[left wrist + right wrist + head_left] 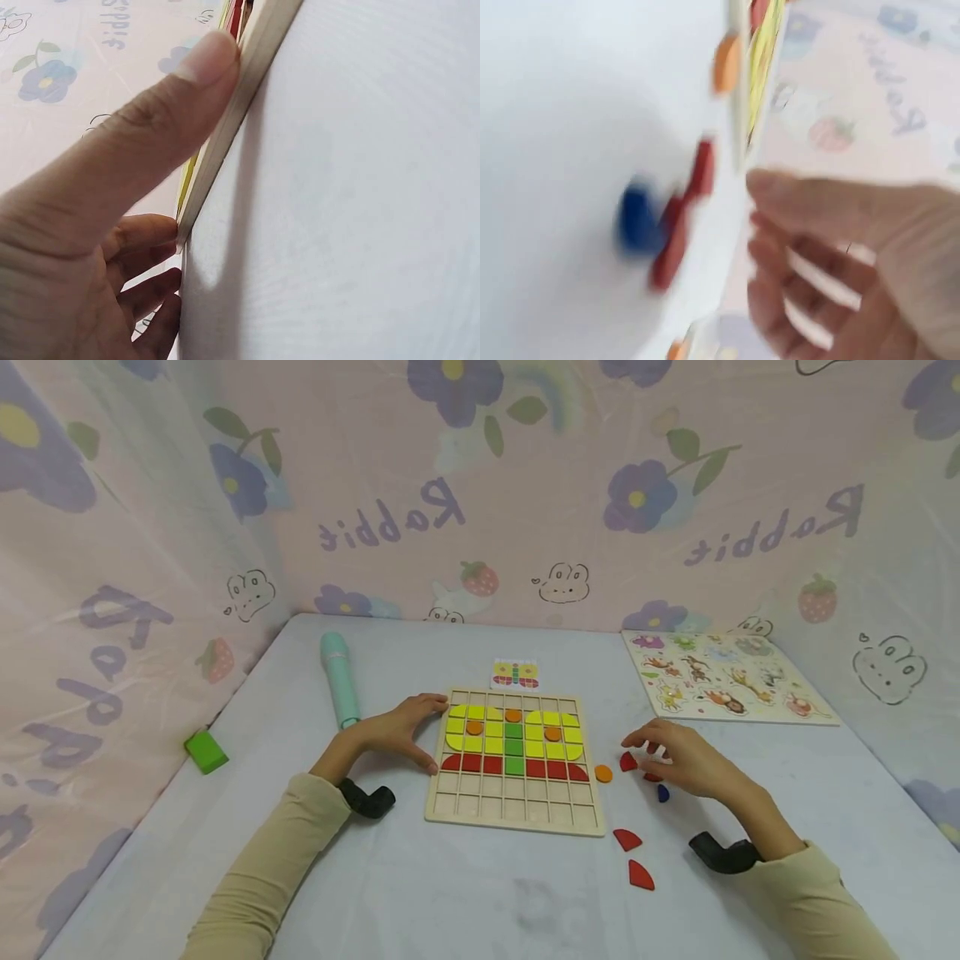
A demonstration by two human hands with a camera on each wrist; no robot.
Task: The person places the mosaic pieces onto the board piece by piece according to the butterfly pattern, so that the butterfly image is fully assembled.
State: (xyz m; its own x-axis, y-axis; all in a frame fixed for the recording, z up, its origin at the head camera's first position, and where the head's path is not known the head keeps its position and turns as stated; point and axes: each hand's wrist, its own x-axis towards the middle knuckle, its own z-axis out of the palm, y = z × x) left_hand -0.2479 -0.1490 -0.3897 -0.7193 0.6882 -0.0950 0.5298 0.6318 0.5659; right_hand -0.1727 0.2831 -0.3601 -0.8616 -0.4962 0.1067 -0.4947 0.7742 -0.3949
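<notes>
A square wooden grid board (517, 827) lies mid-table, holding yellow, orange, green and red pieces in a butterfly-like pattern. My left hand (393, 732) spans its left side, thumb on the edge and fingertips by the far left corner; in the left wrist view the thumb (161, 124) presses the board's rim. Right of the board my right hand (686, 760) hovers with loosely bent fingers, holding nothing. Under its fingertips are a red quarter-circle piece (627, 762), another red piece partly hidden, and a blue piece (663, 793). An orange disc (603, 773) lies beside the board's right edge.
Two red quarter-circles (627, 840) lie nearer me. Behind the board is a small pattern card (515, 683). An animal puzzle board (727, 681) sits at the back right, a mint-green microphone-shaped object (341, 681) at the back left, and a green block (206, 752) at far left.
</notes>
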